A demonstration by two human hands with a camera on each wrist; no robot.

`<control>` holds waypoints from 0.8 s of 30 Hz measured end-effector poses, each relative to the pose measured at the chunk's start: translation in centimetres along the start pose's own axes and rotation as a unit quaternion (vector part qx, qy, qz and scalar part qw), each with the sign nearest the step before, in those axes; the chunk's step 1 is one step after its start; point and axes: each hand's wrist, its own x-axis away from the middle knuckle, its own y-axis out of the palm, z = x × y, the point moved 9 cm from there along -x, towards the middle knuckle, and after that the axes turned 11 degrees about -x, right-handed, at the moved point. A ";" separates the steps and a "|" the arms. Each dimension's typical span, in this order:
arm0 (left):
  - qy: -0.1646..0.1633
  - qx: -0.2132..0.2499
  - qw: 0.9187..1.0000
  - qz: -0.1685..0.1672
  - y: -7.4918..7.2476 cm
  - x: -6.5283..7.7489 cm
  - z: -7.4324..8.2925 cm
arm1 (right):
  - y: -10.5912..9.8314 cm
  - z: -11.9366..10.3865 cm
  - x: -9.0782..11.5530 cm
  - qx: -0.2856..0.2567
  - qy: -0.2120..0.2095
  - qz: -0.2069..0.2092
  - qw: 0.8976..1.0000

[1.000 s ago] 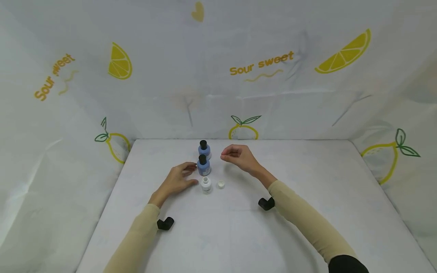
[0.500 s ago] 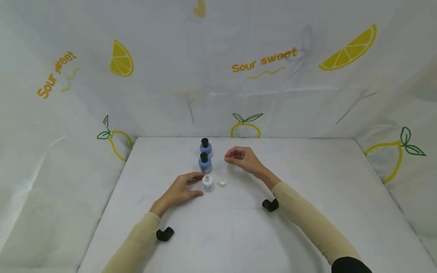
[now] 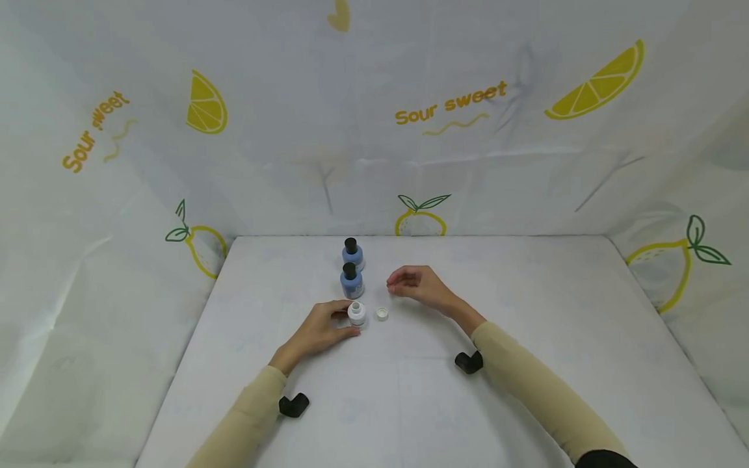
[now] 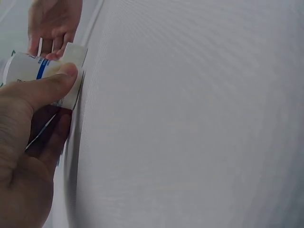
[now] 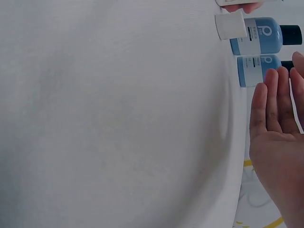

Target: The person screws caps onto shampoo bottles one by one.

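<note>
My left hand (image 3: 318,329) grips a small white bottle (image 3: 357,314) with an uncapped neck, thumb on the near side and fingers behind. In the left wrist view the thumb presses low on the bottle (image 4: 29,68), near the tabletop, and a blue stripe shows on its label. A white cap (image 3: 382,314) lies just right of the bottle; the right wrist view shows the same cap (image 5: 231,25) from the side. Above and right of it hovers my right hand (image 3: 422,286), fingers loosely bent and holding nothing.
Two blue bottles with black caps, the nearer bottle (image 3: 352,286) and the farther bottle (image 3: 354,257), stand in a line behind the white one. A white tabletop (image 3: 497,286) extends around them, with a lemon-printed sheet (image 3: 281,130) behind.
My left hand has come nearer and rightward from beside the front blue bottle and taken hold of the white bottle. The right hand has moved slightly nearer, lower toward the cap.
</note>
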 end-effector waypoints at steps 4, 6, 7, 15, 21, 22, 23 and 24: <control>0.001 0.000 1.000 0.001 -0.1 0.1 0.2 | 0.1 0.6 0.2 0.002 0.000 -0.019 1.000; -0.002 0.001 1.000 0.000 -0.4 0.0 0.3 | 0.3 0.9 0.3 0.010 0.005 -0.027 1.000; -0.004 0.002 1.000 0.001 -0.5 0.0 0.4 | 0.3 1.0 0.4 0.012 0.006 -0.033 0.999; -0.014 0.005 1.000 0.009 -1.8 -0.1 0.5 | 1.6 1.2 0.5 0.050 -0.001 -0.086 0.995; -0.011 0.004 1.000 0.022 -2.8 -0.1 0.7 | 2.6 1.2 0.5 0.122 -0.032 -0.105 0.986; -0.010 0.005 1.000 0.023 -2.9 -0.1 0.7 | 2.8 1.3 0.5 0.135 -0.032 -0.105 0.985; -0.010 0.007 1.000 0.025 -3.0 -0.1 0.7 | 2.9 1.4 0.5 0.147 -0.033 -0.105 0.983; -0.010 0.009 1.000 0.026 -3.1 -0.2 0.8 | 3.1 1.4 0.6 0.156 -0.032 -0.105 0.982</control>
